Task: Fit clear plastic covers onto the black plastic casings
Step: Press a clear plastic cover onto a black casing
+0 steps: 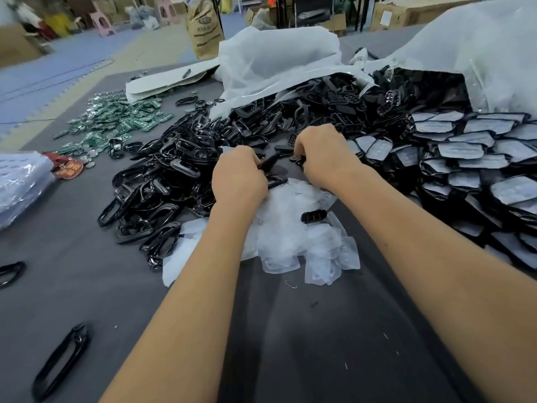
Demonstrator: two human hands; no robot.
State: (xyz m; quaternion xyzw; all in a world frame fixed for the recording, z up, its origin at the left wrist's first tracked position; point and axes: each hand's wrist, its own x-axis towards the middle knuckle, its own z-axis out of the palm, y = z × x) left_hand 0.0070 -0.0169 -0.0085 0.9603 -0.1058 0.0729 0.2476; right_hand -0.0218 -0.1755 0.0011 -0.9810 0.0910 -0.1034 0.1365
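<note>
My left hand [239, 178] and my right hand [324, 154] are both closed over the middle of the table, holding a black plastic casing [270, 162] between them; most of it is hidden by my fingers. Just below my hands lies a loose heap of clear plastic covers [293, 237], with one black casing [313, 216] resting on top of it. A large pile of bare black casings [174, 170] spreads to the left and behind. Rows of casings with covers fitted [470, 158] are stacked on the right.
Green circuit boards [116, 120] lie at the far left of the grey table [290, 330]. White plastic bags [276, 59] hold more black parts at the back. Single black frames [61, 362] lie near the front left edge. A stack of clear trays [20, 184] sits at left.
</note>
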